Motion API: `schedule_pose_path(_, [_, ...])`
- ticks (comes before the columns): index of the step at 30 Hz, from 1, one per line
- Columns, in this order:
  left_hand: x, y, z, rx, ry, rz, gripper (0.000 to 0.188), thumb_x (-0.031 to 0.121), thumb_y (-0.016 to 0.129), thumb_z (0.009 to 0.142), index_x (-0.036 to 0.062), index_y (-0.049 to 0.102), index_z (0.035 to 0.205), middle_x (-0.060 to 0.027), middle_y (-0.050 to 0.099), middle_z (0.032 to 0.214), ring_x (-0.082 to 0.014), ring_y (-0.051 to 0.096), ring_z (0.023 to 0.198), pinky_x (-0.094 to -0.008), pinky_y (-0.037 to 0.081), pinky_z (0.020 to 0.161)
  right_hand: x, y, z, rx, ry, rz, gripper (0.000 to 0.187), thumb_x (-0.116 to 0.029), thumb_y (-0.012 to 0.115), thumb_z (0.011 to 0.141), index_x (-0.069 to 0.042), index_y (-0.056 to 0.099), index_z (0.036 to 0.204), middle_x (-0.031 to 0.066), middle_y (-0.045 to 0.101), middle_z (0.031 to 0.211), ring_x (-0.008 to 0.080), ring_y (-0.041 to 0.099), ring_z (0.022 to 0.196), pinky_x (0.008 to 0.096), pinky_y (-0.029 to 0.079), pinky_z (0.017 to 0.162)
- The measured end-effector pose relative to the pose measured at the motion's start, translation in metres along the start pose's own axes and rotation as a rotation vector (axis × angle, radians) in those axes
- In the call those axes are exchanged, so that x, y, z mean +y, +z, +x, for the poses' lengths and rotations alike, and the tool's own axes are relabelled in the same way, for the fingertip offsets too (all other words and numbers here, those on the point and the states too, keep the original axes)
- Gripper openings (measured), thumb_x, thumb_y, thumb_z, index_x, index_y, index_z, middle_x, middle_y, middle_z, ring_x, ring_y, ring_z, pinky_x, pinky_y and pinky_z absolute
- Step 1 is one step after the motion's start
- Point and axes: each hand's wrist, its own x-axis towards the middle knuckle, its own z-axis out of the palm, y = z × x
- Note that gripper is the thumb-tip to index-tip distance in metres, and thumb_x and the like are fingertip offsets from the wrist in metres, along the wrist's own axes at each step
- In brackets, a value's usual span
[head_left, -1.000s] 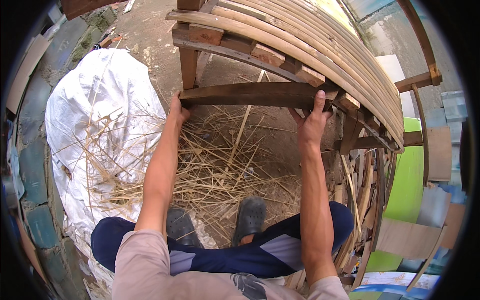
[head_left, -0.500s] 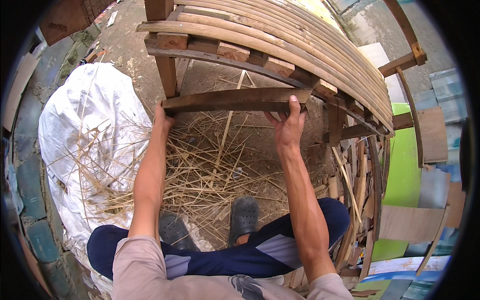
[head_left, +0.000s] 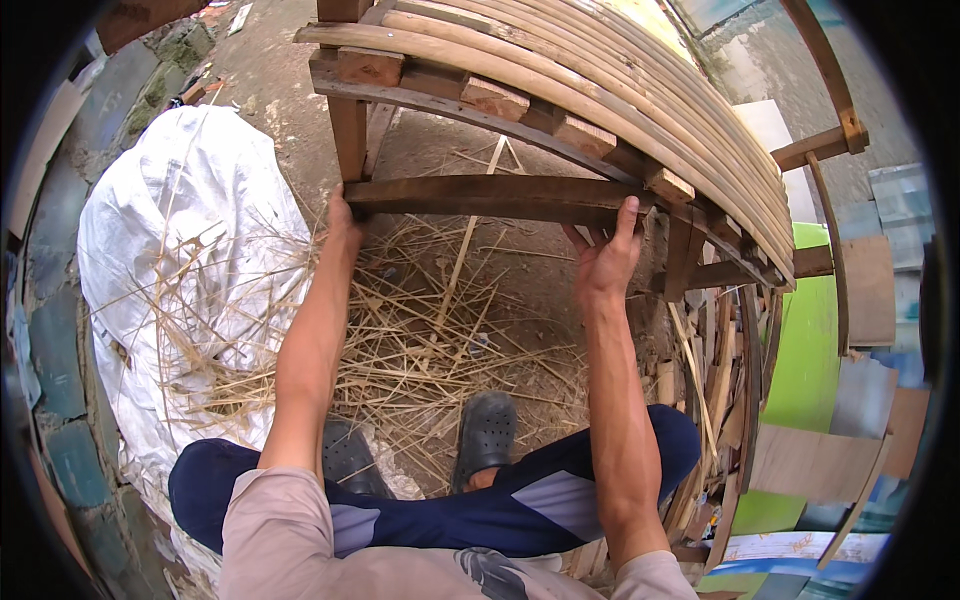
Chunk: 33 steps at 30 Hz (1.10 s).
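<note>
A dark brown wooden board (head_left: 490,198) runs crosswise in front of me, held at both ends. My left hand (head_left: 343,215) grips its left end, close to a leg (head_left: 349,140) of a slatted bamboo bench (head_left: 560,95). At the other end, my right hand (head_left: 607,255) has its thumb up along the board's face and its fingers underneath, partly hidden. The board lies just below the bench's front edge, near both front legs. Whether its ends touch the legs I cannot tell.
Dry bamboo strips (head_left: 430,350) litter the dirt floor by my shoes. A white sack (head_left: 190,240) lies at left beside a block wall (head_left: 60,360). Wood scraps (head_left: 715,370) are piled at right, near a green panel (head_left: 805,330).
Both hands have shifted the board to the right and slightly forward, closer to the bench legs. The bench appears a little farther right and lower in view.
</note>
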Motion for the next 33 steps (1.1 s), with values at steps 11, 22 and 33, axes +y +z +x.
schedule_pose_path(11, [0.005, 0.019, -0.025, 0.02, -0.044, -0.226, 0.063, 0.049, 0.024, 0.096, 0.0, 0.048, 0.127, -0.0193, 0.055, 0.125, -0.0348, 0.054, 0.112, -0.0541, 0.042, 0.097, 0.013, -0.016, 0.023, -0.018, -0.087, -0.114, 0.082, -0.063, 0.059, 0.083, -0.004, 0.035, 0.135, 0.0119, 0.049, 0.128, 0.0266, 0.049, 0.121, 0.0525, 0.049, 0.097])
schedule_pose_path(22, [0.021, 0.019, -0.045, 0.115, -0.128, -0.061, 0.06, 0.044, 0.02, 0.094, 0.0059, 0.045, 0.134, -0.0152, 0.049, 0.136, -0.0312, 0.047, 0.124, -0.0536, 0.036, 0.102, 0.019, -0.018, 0.031, -0.085, -0.074, 0.191, 0.067, -0.052, 0.067, 0.083, -0.006, 0.05, 0.128, 0.008, 0.053, 0.126, 0.0261, 0.045, 0.123, 0.0566, 0.036, 0.102])
schedule_pose_path(33, [0.014, 0.012, -0.036, -0.059, -0.102, -0.141, 0.056, 0.035, 0.023, 0.099, -0.0038, 0.035, 0.138, -0.0229, 0.04, 0.141, -0.0379, 0.04, 0.131, -0.0573, 0.027, 0.111, 0.02, -0.017, 0.027, 0.038, -0.166, 0.076, 0.07, -0.054, 0.069, 0.08, -0.006, 0.048, 0.126, 0.0076, 0.056, 0.12, 0.025, 0.055, 0.112, 0.0519, 0.048, 0.093])
